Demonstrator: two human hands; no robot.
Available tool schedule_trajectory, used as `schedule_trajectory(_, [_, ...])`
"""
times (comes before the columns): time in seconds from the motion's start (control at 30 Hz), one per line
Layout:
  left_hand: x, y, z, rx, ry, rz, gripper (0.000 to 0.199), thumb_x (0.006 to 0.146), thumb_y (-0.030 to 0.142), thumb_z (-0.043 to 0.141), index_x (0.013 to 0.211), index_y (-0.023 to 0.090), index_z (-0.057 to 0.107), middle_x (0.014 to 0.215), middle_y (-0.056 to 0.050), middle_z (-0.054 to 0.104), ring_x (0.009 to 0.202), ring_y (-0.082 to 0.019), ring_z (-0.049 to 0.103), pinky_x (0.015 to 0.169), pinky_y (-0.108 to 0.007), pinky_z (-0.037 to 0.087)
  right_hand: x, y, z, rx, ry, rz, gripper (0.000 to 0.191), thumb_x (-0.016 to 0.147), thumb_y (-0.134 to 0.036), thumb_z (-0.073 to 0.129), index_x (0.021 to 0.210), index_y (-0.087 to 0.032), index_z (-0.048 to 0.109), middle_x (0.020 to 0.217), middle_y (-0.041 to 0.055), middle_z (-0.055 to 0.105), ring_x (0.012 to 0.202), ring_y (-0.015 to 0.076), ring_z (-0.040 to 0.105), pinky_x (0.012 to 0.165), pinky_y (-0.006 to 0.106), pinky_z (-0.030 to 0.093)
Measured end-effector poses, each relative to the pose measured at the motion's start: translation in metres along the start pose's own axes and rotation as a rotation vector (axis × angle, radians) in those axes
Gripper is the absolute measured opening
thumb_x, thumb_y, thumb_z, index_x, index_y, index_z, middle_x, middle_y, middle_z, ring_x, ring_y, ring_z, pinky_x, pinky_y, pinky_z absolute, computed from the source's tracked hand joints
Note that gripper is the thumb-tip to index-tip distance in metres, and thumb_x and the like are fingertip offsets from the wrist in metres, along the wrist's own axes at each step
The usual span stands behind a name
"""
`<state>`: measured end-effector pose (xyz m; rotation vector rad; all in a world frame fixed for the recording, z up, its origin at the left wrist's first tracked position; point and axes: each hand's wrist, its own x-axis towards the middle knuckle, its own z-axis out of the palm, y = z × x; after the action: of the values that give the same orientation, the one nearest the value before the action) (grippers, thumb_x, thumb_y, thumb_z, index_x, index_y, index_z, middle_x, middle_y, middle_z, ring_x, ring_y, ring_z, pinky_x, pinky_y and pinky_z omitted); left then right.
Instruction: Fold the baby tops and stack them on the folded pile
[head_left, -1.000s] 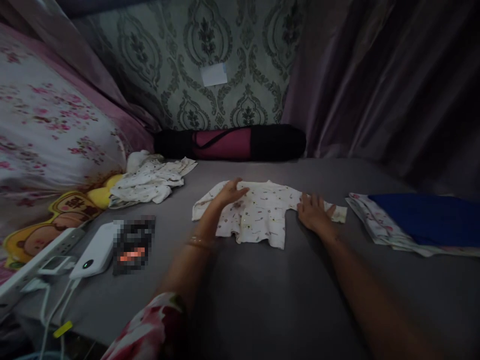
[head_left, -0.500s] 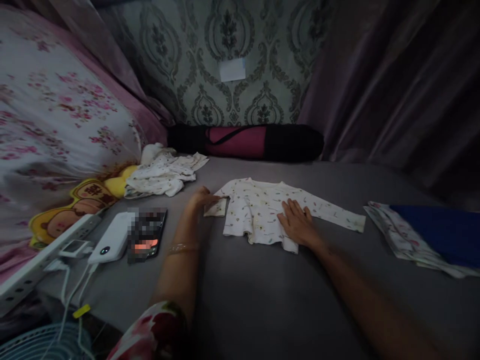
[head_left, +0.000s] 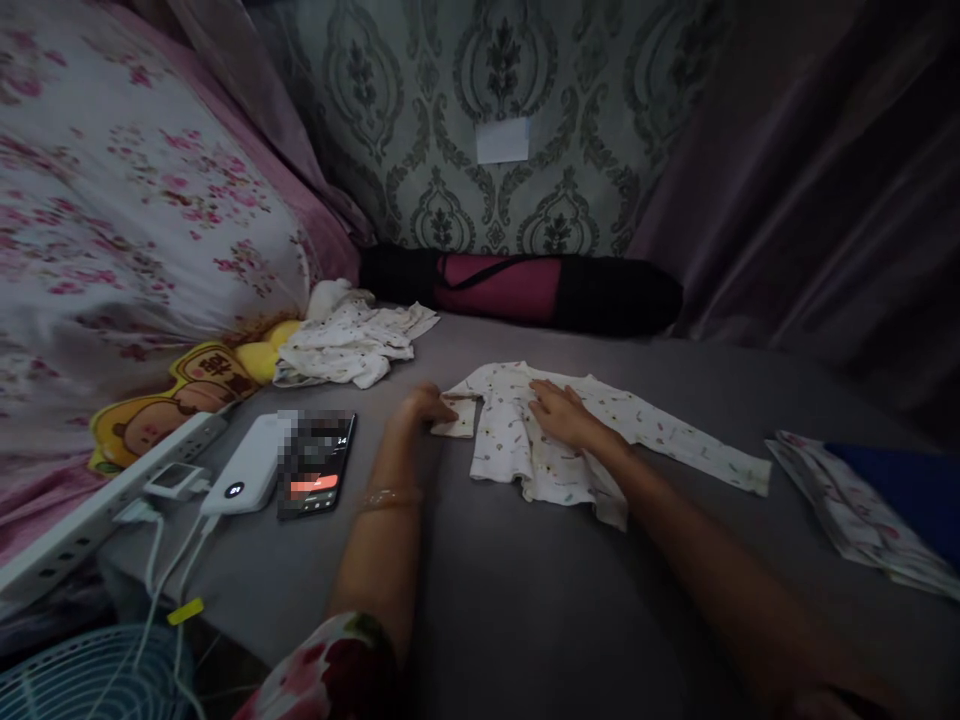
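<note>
White printed shirt (head_left: 499, 430), hem wavy; left hand (head_left: 429, 402) pinching sleeve (head_left: 463, 420), right hand (head_left: 564, 413) spread flat

On the flat grey cloth-covered surface (head_left: 510, 620), a white printed long-sleeved cotton shirt (head_left: 499, 445) lies in the middle. Behind it, against the patterned wall (head_left: 420, 110), is a long black-and-maroon cylindrical fabric bag (head_left: 501, 285). A crumpled white printed cloth heap (head_left: 341, 345) lies left of the shirt, near the bag's left end. Nearer the front on that side are a thin black rectangular phone (head_left: 339, 470), a white rounded plastic power bank (head_left: 244, 470) just left of it, then a long white plastic power strip (head_left: 112, 505). On the far right, a folded blue cloth (head_left: 889, 480) rests on folded white printed cloth (head_left: 840, 515).
</note>
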<state>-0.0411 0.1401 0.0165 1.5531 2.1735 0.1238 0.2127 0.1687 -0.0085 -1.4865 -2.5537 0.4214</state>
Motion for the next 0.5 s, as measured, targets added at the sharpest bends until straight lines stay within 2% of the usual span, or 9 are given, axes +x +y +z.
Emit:
schedule_trajectory(0.07, [0.000,0.002,0.000,0.028,-0.014,-0.007,0.021,0.066,0.026,0.070,0.083,0.015,0.069,0.079,-0.007,0.072,0.074,-0.019,0.066,0.059,-0.021,0.045,0.025,-0.018,0.004,0.057,-0.004,-0.013,0.050,0.094,-0.027,0.034,0.141,-0.011,0.041,0.148,0.0131,0.041,0.139,0.0220,0.032,0.116,0.041,0.017])
schedule_trajectory(0.13, [-0.002,0.003,-0.002,0.053,0.044,-0.009,0.024,0.070,0.025,0.066,0.092,0.015,0.069,0.092,-0.010,0.073,0.083,-0.021,0.066,0.063,-0.022,0.045,0.047,-0.033,0.008,0.103,0.001,-0.002,0.048,0.093,-0.023,0.035,0.139,-0.012,0.044,0.145,0.0124,0.045,0.135,0.0204,0.039,0.113,0.034,0.024])
schedule_trajectory(0.23, [-0.010,0.004,-0.010,0.072,0.267,-0.013,0.027,0.078,0.023,0.058,0.103,0.019,0.068,0.106,-0.012,0.070,0.096,-0.024,0.065,0.073,-0.027,0.046,0.072,-0.048,0.018,0.128,0.022,0.027,0.048,0.094,-0.022,0.033,0.138,-0.009,0.044,0.143,0.0129,0.047,0.131,0.0177,0.043,0.108,0.025,0.030])
schedule_trajectory(0.3, [-0.016,0.005,-0.017,0.059,0.428,-0.011,0.030,0.081,0.018,0.050,0.105,0.021,0.068,0.108,-0.012,0.069,0.099,-0.024,0.064,0.078,-0.029,0.047,0.081,-0.052,0.027,0.127,0.041,0.050,0.048,0.095,-0.023,0.030,0.139,-0.007,0.042,0.143,0.0139,0.046,0.132,0.0173,0.041,0.108,0.025,0.029])
schedule_trajectory(0.37, [-0.018,0.003,-0.020,0.045,0.533,0.019,0.035,0.082,0.011,0.044,0.107,0.020,0.067,0.111,-0.011,0.068,0.104,-0.023,0.062,0.083,-0.029,0.046,0.085,-0.055,0.035,0.125,0.057,0.075,0.050,0.097,-0.026,0.027,0.140,-0.006,0.039,0.145,0.0150,0.044,0.134,0.0190,0.038,0.110,0.028,0.027])
schedule_trajectory(0.43, [-0.014,0.000,-0.020,0.054,0.542,0.043,0.035,0.080,0.009,0.045,0.106,0.017,0.067,0.115,-0.012,0.066,0.106,-0.022,0.061,0.086,-0.028,0.045,0.083,-0.056,0.043,0.113,0.064,0.094,0.052,0.097,-0.030,0.026,0.142,-0.006,0.036,0.149,0.0160,0.038,0.138,0.0221,0.032,0.112,0.035,0.024])
schedule_trajectory(0.5, [-0.006,-0.007,-0.016,0.049,0.439,0.013,0.030,0.076,0.010,0.052,0.101,0.015,0.068,0.112,-0.014,0.067,0.103,-0.023,0.062,0.085,-0.028,0.046,0.078,-0.057,0.049,0.073,0.057,0.095,0.056,0.097,-0.035,0.026,0.145,-0.006,0.033,0.153,0.0166,0.030,0.142,0.0252,0.023,0.114,0.040,0.018])
